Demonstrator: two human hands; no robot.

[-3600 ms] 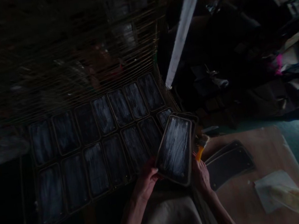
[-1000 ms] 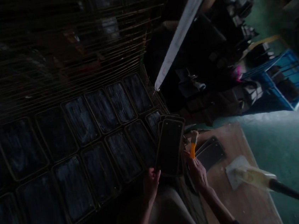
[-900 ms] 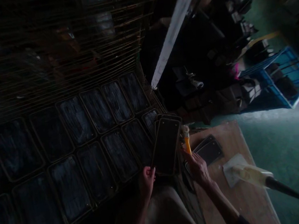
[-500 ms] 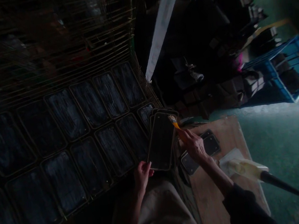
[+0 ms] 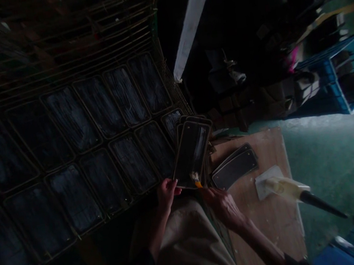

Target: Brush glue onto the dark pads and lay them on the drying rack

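My left hand [image 5: 167, 192] pinches the lower left corner of a dark rectangular panel [image 5: 189, 154] with rounded corners, which lies atop a small stack of similar panels. A pale wet streak runs down the panel's right side. My right hand [image 5: 224, 206] is closed around a brush [image 5: 197, 180] with an orange handle, its bristles touching the panel near the lower edge. Right of the stack, a couple of dark panels [image 5: 236, 166] with small studs rest on a wooden board [image 5: 252, 221].
Rows of dark panels with whitish smears [image 5: 132, 158] lie on a wire rack [image 5: 171, 80] to the left. A translucent bottle with a long dark nozzle [image 5: 288, 188] lies on the board's right side. Beyond stands a blue crate [image 5: 324, 91]; a pale strip [image 5: 193, 27] slants down from above.
My right hand has drawn the brush from the panel's top right corner down toward its lower edge, leaving a pale streak. The left hand keeps its hold on the corner.
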